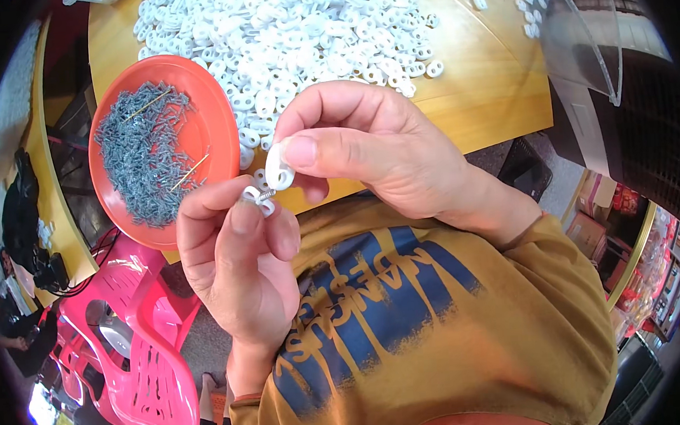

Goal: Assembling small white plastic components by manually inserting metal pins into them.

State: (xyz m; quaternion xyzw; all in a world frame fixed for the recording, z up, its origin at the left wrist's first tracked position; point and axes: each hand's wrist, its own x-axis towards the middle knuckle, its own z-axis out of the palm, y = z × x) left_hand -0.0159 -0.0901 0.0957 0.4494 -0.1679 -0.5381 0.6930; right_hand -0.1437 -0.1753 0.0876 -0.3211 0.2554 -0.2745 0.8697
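Observation:
My left hand (234, 269) pinches a small white plastic piece (252, 193) between thumb and fingers. From that piece a metal screw (267, 194) points toward the other part. In my right hand (379, 148), thumb and forefinger grip a white oval plastic piece (278, 169) with holes in it. The two parts are close together at the screw; whether the screw sits inside the oval piece I cannot tell. Left of my hands, an orange-red plate (222, 134) holds a heap of grey screws (145, 146) and two thin yellowish sticks. Beyond my hands lies a large pile of white oval pieces (290, 36).
The wooden table (496, 86) carries the pile and the plate. A few loose white pieces (531, 2) lie at its far right corner, near a clear plastic container (582, 34). Pink plastic chairs (151, 364) stand at lower left, and packed shelves (655, 271) at right.

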